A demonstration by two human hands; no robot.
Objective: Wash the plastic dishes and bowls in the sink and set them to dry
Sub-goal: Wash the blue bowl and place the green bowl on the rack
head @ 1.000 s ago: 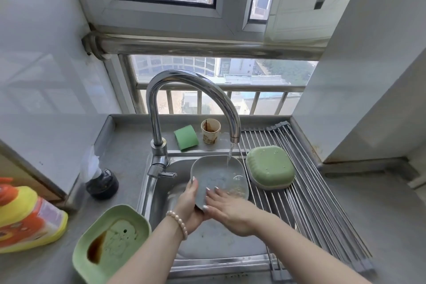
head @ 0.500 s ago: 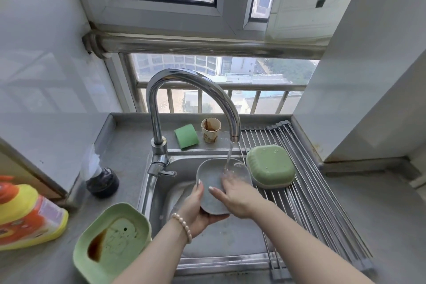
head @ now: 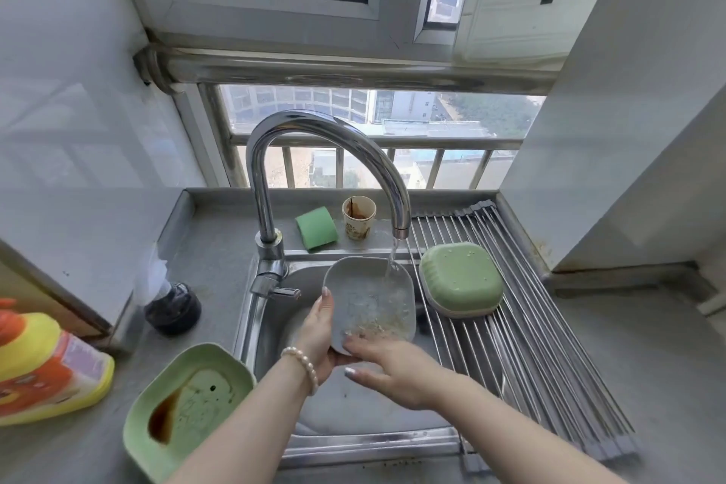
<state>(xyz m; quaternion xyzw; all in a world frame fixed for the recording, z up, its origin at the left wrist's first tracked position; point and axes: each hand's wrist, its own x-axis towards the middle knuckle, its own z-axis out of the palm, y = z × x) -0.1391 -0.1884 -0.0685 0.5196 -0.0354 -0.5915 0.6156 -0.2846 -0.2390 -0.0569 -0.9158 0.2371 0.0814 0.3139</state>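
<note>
Over the sink (head: 271, 330), the grey dish (head: 369, 297) tilts under the tap's (head: 326, 153) running water. The left hand (head: 320, 330) reaches in from below, fingers curled round the dish's left edge. The right hand (head: 393, 367) lies palm down, fingers straight on the dish's lower rim.

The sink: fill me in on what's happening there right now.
A person is rinsing a grey dish under the running tap. The left hand grips its left edge, tilting it over the sink, while the right hand rubs inside the lower rim. One green bowl lies upside down on the drying rack. A dirty green dish waits on the counter.
</note>
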